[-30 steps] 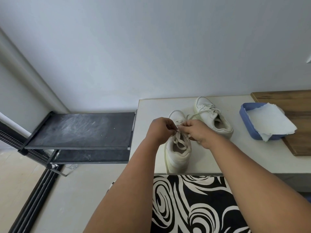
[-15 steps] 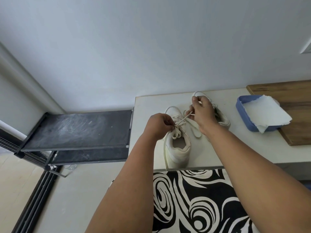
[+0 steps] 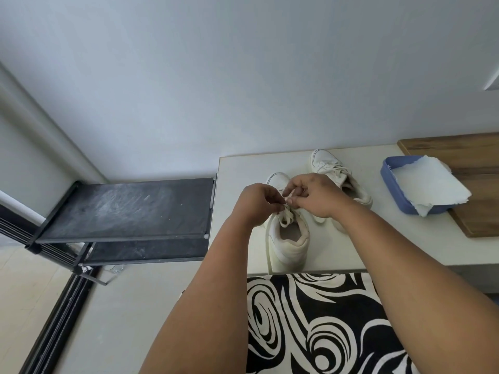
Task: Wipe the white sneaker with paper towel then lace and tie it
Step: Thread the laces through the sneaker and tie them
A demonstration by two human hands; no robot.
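At far left a black rack (image 3: 129, 209) with a dusty top shelf stands against the wall, its lower tier mostly hidden beneath the top one and its left end cut off by the frame edge. Beside it begins the pale worktop (image 3: 237, 168). The left hand (image 3: 258, 201) hovers over the near sneaker (image 3: 287, 238), fingers curled inward and pinching the lace (image 3: 286, 215) at its thumb and forefinger; the exact hold is small and hard to read. The sneaker stands upright near the worktop's front edge, heel toward the camera, its toe and upper eyelets covered by both hands. The right hand (image 3: 314, 195) meets the left just above the tongue, fingertips pressed on the same lace, some fingers raised and bent. Whether a knot is formed cannot be told. Behind the right hand a second sneaker (image 3: 332, 168) lies farther back, its heel half hidden by the wrist. Below, a black-and-white swirl cloth (image 3: 310, 319) covers the worktop's front. Farther right, a blue tray (image 3: 388, 182) holds a torn paper towel (image 3: 429, 187) and rests partly on a wooden board (image 3: 475, 157), which runs out of frame.
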